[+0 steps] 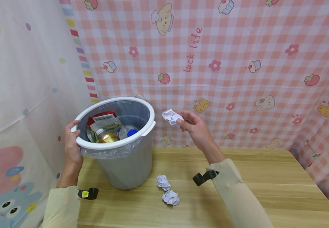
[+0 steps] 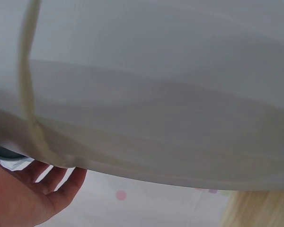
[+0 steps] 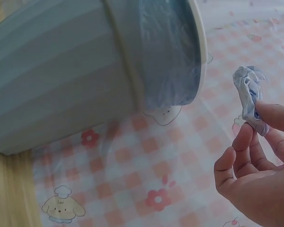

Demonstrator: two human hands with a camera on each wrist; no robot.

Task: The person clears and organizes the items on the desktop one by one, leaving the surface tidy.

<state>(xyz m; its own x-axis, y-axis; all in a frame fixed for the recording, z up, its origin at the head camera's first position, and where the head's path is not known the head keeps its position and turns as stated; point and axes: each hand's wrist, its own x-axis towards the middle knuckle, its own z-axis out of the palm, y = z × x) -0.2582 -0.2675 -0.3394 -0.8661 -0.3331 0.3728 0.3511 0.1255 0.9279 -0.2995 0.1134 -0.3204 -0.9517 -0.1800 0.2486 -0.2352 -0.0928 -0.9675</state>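
A grey trash bin (image 1: 127, 169) with a white rim and a clear plastic liner stands on the left part of the table. My left hand (image 1: 72, 142) grips the rim at its left side; in the left wrist view, the fingers (image 2: 68, 191) reach the bin's edge. To the right of the bin and about level with its rim, my right hand (image 1: 194, 126) pinches a crumpled piece of white paper (image 1: 170, 117) between thumb and fingertips. The right wrist view has this paper (image 3: 248, 94) beside the bin's opening, apart from it.
Two crumpled paper balls, one (image 1: 163, 182) behind the other (image 1: 171, 198), lie on the wooden table (image 1: 267, 186). Inside the bin are a bottle (image 1: 106, 136) of yellowish liquid, a blue-capped clear bottle (image 1: 128, 130) and a red package (image 1: 104, 115). A checked curtain (image 1: 233, 41) hangs behind.
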